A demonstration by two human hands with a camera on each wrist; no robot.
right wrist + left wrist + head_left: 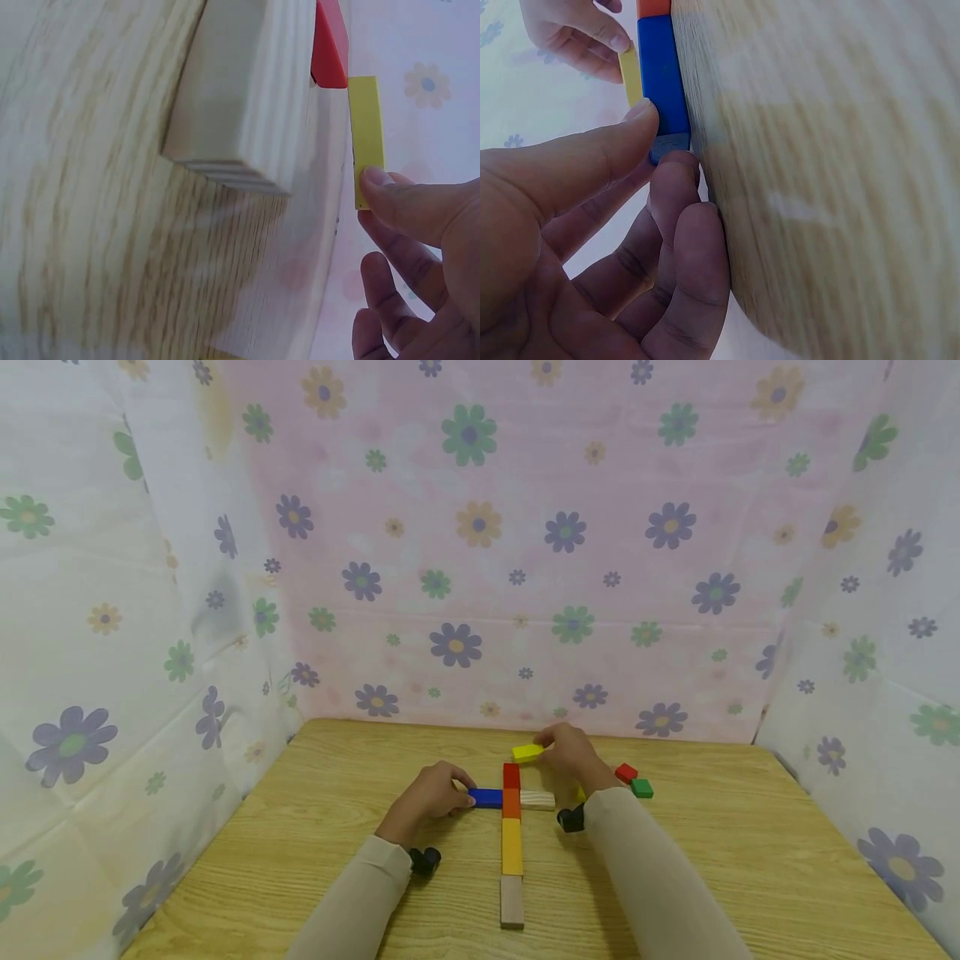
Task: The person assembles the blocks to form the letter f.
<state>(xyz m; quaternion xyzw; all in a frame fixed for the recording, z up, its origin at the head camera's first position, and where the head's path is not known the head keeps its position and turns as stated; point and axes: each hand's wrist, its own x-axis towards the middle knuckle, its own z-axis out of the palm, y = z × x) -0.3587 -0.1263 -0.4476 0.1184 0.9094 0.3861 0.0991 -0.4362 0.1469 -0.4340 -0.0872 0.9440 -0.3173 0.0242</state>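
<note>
- While the left hand (435, 792) pinches a blue block (487, 798) (its inner end beside an orange block (511, 804)),
- the right hand (570, 752) pinches a yellow block (527, 753) near a red block (512, 776).

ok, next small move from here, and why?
Probably ease the yellow block left to line up with the red block nearest it: the right hand pinches it just beyond that block's far end, most of its length offset right.

- Right hand (457, 251) now, pinching a yellow block (366, 124) near one end!
- Big pale wooden block (244, 90) here on the wood-grained table (82, 187).
- Beyond it, a red block (332, 49) peeks out.
- Flowered cloth (427, 139) behind the hand.
</note>
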